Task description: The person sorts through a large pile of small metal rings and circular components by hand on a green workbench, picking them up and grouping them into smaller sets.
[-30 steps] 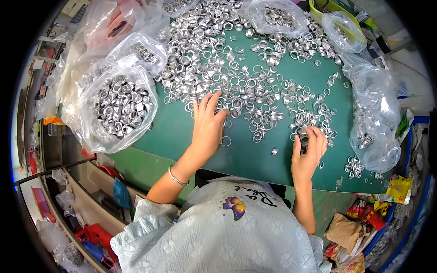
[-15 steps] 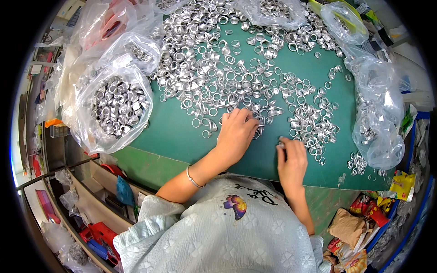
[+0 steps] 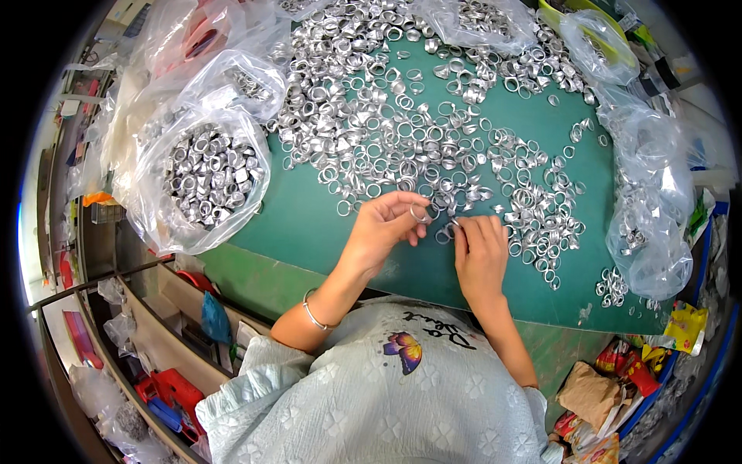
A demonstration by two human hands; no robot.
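A green table mat [image 3: 309, 224] carries a wide spread of small silver metal rings [image 3: 386, 131]. My left hand [image 3: 382, 228] pinches one silver ring [image 3: 418, 214] between thumb and fingers at the near edge of the pile. My right hand [image 3: 479, 251] sits just to its right, fingertips closed on another small ring [image 3: 450, 226]. The two hands almost touch. A thin bangle [image 3: 313, 315] circles my left wrist.
An open clear plastic bag full of rings [image 3: 205, 174] lies at the left. More clear bags [image 3: 649, 224] with rings line the right and back edges. Shelving with red and blue items [image 3: 166, 387] stands lower left; crumpled wrappers [image 3: 610, 387] lie lower right.
Both hands drew together at the pile's near edge and each has picked up a ring; earlier they lay apart, flat on the rings.
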